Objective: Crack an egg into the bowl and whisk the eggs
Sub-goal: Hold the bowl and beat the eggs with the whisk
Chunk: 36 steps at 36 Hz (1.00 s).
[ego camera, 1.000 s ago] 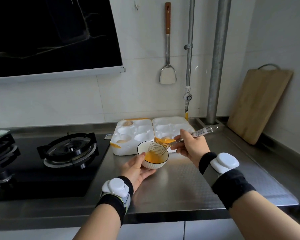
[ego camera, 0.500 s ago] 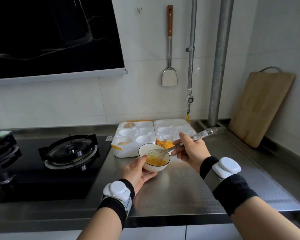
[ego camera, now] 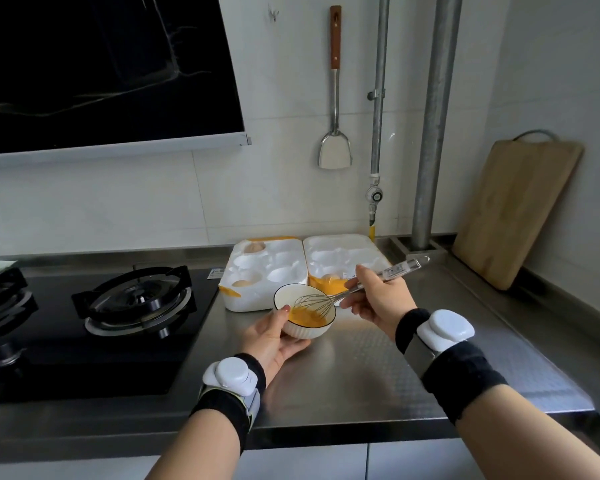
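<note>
A small white bowl (ego camera: 310, 332) with a dark rim holds yellow beaten egg (ego camera: 303, 317) and is tilted toward me. My left hand (ego camera: 272, 336) cups it from below and the left, thumb on the rim, holding it just above the steel counter. My right hand (ego camera: 378, 301) grips the metal handle of a wire whisk (ego camera: 317, 303), whose loops sit in the egg. Behind the bowl lies an open white foam egg carton (ego camera: 271, 271) with a brown egg (ego camera: 241, 283) in a front cup and another (ego camera: 255, 247) at the back.
A black gas hob with a burner (ego camera: 136, 301) lies to the left. A wooden cutting board (ego camera: 515, 209) leans on the right wall. A spatula (ego camera: 335, 109) hangs on the tiled wall beside two vertical pipes (ego camera: 433, 116). The steel counter (ego camera: 361, 375) ends at a front edge.
The whisk head has shifted inside the bowl, toward its right side, while the bowl stays held in my left hand. The view has drifted slightly.
</note>
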### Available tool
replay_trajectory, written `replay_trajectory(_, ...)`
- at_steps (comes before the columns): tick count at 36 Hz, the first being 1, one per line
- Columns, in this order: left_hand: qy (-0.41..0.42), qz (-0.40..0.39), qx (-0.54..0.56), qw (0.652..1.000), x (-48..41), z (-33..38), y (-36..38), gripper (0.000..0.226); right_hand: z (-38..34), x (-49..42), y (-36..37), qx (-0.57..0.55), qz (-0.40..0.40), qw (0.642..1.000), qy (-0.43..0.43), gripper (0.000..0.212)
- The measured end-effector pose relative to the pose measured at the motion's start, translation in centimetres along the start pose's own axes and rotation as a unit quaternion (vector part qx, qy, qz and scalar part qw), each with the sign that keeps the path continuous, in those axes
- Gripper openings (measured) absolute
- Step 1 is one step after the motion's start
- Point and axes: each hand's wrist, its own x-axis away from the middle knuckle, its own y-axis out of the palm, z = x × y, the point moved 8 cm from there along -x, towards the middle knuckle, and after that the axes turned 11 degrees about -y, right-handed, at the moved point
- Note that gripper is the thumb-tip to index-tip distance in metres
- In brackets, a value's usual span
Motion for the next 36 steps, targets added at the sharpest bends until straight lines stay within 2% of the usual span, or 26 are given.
replay_trajectory(4,0.002,0.002,-0.001,1.000,-0.07,0.05,0.03,0.023,0.01,-0.01,0.09,-0.043,0.006,0.999,-0.004,0.041)
replay_trajectory(7,0.004,0.007,-0.001,1.000,-0.13,-0.01,-0.14,0.023,0.15,0.23,0.18,-0.008,-0.003,1.000,-0.001,0.039)
replay_trajectory(11,0.004,0.004,-0.002,1.000,-0.14,-0.01,-0.02,0.022,-0.01,0.19,0.01,-0.046,0.009,0.999,-0.008,0.040)
replay_trajectory(14,0.004,0.009,-0.003,1.000,-0.09,-0.01,-0.15,0.023,0.20,0.41,0.28,-0.013,-0.006,1.000,0.002,0.040)
replay_trajectory(17,0.000,0.007,-0.008,1.000,-0.04,-0.03,0.07,0.026,0.09,0.29,0.51,-0.050,-0.005,0.999,-0.002,0.041)
replay_trajectory(21,0.001,0.015,-0.003,1.000,-0.07,-0.02,-0.23,0.027,0.32,0.24,0.37,-0.010,0.000,1.000,-0.002,0.039)
replay_trajectory(25,-0.001,0.016,-0.001,1.000,-0.18,-0.13,-0.16,0.031,0.27,-0.02,-0.17,-0.039,0.024,0.999,-0.018,0.041)
replay_trajectory(28,0.001,0.019,-0.003,1.000,-0.25,-0.10,-0.22,0.029,0.69,0.25,-0.02,-0.014,0.008,1.000,-0.003,0.041)
replay_trajectory(31,-0.001,0.014,-0.004,1.000,-0.23,-0.10,-0.14,0.029,0.66,0.05,-0.23,-0.062,0.022,0.998,-0.004,0.042)
replay_trajectory(36,0.001,0.014,-0.010,1.000,-0.08,-0.01,-0.07,0.023,0.89,0.36,0.02,-0.021,0.004,1.000,0.018,0.040)
